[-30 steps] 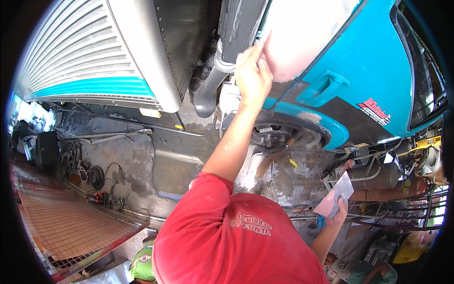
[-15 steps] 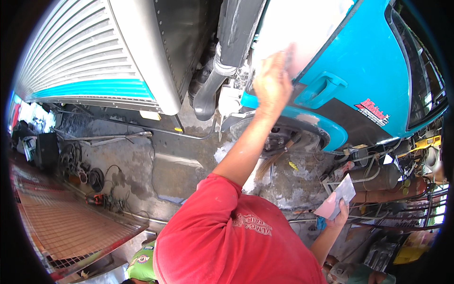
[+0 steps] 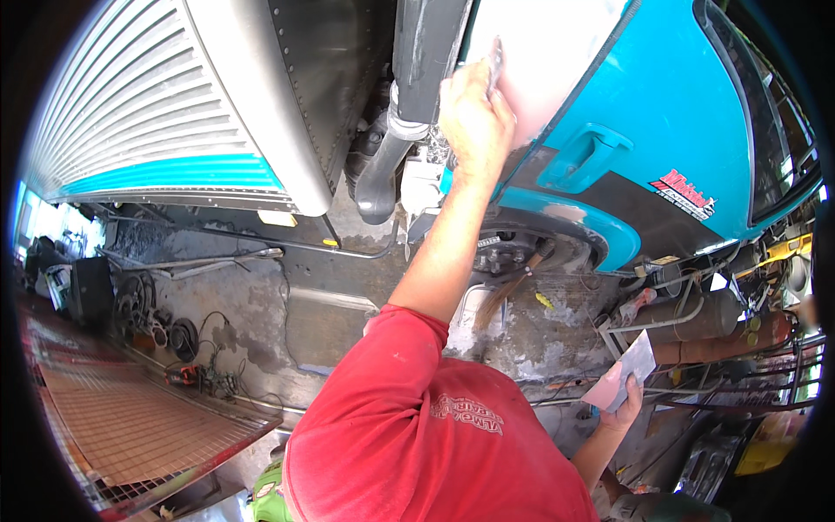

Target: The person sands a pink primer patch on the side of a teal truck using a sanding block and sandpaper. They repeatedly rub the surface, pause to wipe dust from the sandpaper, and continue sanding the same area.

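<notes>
My left hand (image 3: 477,122) reaches up to the bare white and pinkish patch (image 3: 552,61) on the side of a turquoise vehicle cab (image 3: 665,96). Its fingers are closed on a thin grey putty spreader (image 3: 496,64), seen almost edge-on near the patch's left side. Lower down on the right, my right hand (image 3: 623,407) grips a flat grey sheet (image 3: 637,364) by its lower edge, tilted upward. Pink putty (image 3: 604,393) covers the sheet's left part. Glare washes out much of the patch.
A dark vertical pipe (image 3: 426,61) stands just left of the cab. Further left is a ribbed silver body (image 3: 130,104) with a turquoise stripe. A broom (image 3: 500,300) leans by the wheel. Metal cylinders (image 3: 696,322) and racks crowd the right; a mesh panel (image 3: 148,409) lies at lower left.
My left hand has shifted left and slightly up over the patch, and the spreader shows more clearly. My right hand still holds the sheet, slightly lower in view.
</notes>
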{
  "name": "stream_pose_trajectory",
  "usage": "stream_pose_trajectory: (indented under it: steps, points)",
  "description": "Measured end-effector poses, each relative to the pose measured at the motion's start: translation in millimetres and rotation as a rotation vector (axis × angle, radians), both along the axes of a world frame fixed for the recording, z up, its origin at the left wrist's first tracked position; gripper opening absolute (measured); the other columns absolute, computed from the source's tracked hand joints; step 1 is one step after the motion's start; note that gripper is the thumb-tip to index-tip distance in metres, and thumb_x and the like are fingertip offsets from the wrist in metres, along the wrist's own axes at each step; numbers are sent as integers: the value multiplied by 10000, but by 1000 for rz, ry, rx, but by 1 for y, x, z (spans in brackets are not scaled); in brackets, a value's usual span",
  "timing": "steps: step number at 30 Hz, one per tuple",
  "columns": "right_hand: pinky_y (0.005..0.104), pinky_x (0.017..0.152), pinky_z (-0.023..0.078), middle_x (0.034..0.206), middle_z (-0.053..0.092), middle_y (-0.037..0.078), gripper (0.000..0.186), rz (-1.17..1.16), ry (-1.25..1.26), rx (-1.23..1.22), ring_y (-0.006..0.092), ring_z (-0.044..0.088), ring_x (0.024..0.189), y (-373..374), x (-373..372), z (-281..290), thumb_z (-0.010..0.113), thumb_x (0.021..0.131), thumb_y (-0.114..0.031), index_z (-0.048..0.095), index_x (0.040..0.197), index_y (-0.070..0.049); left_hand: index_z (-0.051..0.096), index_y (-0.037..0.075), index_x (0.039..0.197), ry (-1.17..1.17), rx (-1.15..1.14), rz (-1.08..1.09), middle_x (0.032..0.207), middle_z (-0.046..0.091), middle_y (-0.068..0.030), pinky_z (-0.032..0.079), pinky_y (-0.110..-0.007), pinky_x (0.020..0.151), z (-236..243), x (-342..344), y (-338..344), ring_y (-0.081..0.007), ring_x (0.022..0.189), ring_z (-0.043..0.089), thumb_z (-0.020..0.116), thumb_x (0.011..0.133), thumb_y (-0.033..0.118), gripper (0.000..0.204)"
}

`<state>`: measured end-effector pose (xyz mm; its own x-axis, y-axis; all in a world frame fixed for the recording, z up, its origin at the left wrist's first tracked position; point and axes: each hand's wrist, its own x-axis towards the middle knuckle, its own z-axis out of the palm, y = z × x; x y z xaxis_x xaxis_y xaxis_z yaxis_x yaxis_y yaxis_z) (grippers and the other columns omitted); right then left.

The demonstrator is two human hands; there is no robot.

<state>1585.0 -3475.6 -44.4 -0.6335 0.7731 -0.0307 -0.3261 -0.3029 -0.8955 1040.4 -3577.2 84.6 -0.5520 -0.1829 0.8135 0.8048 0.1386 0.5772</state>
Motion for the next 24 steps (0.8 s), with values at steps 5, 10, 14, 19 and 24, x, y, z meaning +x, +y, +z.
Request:
stream_pose_trajectory:
  steps: [5, 10, 14, 19, 24]
  points:
    - [437, 808, 600, 1143, 703, 136, 490, -8, -28, -8, 278, 716, 959, 4, -7, 0, 734, 950, -233, 593, 1365, -12, 750, -8, 1194, -170, 38, -269, 1062, 749, -217, 549, -471, 949, -56, 24, -20, -403, 1027, 708, 636, 902, 26, 316]
    - [437, 808, 603, 1153, 702, 143, 500, -1, -43, -8, 280, 718, 966, -1, -10, 4, 728, 953, -226, 579, 1378, -8, 760, -31, 1156, -460, 168, -369, 1052, 754, -247, 544, -437, 957, -111, -8, -42, -390, 1016, 726, 645, 967, 102, 259]
    - [443, 806, 608, 1144, 703, 140, 503, 25, -52, -7, 279, 720, 963, -3, -8, 7, 729, 953, -228, 576, 1378, -6, 750, -55, 1151, -410, 192, -380, 1058, 759, -249, 548, -429, 954, -113, -31, -44, -390, 1010, 736, 652, 951, 84, 264]
    - [444, 812, 613, 1135, 703, 136, 495, 7, -48, 4, 274, 721, 964, -3, -3, 8, 722, 960, -230, 577, 1378, -8, 742, -9, 1258, -218, 50, -116, 1197, 731, -212, 534, -442, 1010, -95, -4, -12, -386, 1087, 690, 662, 829, -28, 437]
    - [439, 812, 614, 1154, 706, 143, 491, 62, -28, -2, 275, 722, 964, -3, -6, 11, 719, 961, -222, 579, 1382, -11, 733, 6, 1296, -155, 27, -100, 1184, 735, -193, 528, -444, 1027, -101, 30, 9, -382, 1087, 680, 665, 798, -72, 509]
